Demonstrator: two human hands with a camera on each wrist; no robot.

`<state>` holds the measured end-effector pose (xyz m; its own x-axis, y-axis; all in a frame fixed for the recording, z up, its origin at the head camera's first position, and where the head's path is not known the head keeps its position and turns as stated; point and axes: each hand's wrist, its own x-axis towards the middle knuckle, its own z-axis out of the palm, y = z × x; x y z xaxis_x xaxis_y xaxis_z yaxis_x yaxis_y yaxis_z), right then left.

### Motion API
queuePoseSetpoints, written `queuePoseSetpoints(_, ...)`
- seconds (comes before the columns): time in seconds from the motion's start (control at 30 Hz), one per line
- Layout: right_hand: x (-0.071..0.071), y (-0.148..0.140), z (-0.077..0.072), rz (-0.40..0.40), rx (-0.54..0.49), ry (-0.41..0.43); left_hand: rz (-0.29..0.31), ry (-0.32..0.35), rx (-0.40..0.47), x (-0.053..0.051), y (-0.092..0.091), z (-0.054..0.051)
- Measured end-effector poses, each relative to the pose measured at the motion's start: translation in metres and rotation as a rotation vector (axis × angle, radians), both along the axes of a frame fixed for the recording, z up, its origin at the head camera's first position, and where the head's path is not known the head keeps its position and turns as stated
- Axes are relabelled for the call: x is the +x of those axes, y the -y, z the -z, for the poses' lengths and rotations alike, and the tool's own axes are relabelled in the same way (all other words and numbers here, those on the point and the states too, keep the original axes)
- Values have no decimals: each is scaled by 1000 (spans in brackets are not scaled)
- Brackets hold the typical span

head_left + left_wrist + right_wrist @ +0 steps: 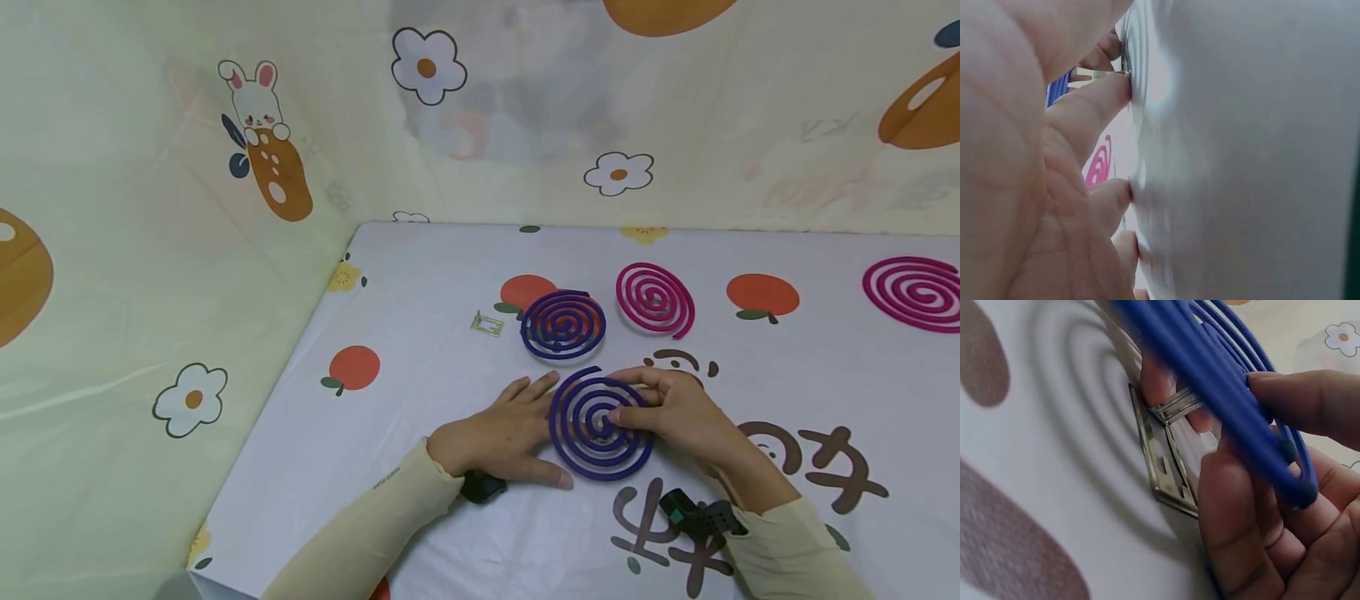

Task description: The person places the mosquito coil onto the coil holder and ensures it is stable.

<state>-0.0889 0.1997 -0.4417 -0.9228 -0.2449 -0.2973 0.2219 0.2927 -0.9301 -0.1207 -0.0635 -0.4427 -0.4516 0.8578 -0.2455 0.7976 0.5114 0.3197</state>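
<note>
My right hand [686, 417] pinches a dark blue spiral mosquito coil [602, 425], with the thumb near its centre. In the right wrist view the coil [1210, 394] is tilted above the table. Below it a thin metal coil stand [1155, 481] lies on the table, its bent-up prong reaching toward the coil; whether they touch, I cannot tell. My left hand [498, 433] rests on the table at the coil's left, palm down with fingers spread. One left finger [1100, 103] touches the table beside the stand [1092, 73]; the coil hides part of that hand in the head view.
Behind the hands lie another blue coil [564, 325] and a pink coil [655, 300]. A second pink coil [922, 292] is at the far right. Another small metal stand [491, 317] lies left of the rear blue coil. Patterned sheets [525, 167] rise behind and at left.
</note>
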Motion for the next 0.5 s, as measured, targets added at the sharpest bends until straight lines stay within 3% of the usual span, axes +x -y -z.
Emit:
queuePoseSetpoints(0.23,-1,-1,2,16,-4,16,2,5,4,0,-1,-1)
queuePoseSetpoints(0.5,-2,-2,4,15,-79,48,1,-4,-7,1,-1,-1)
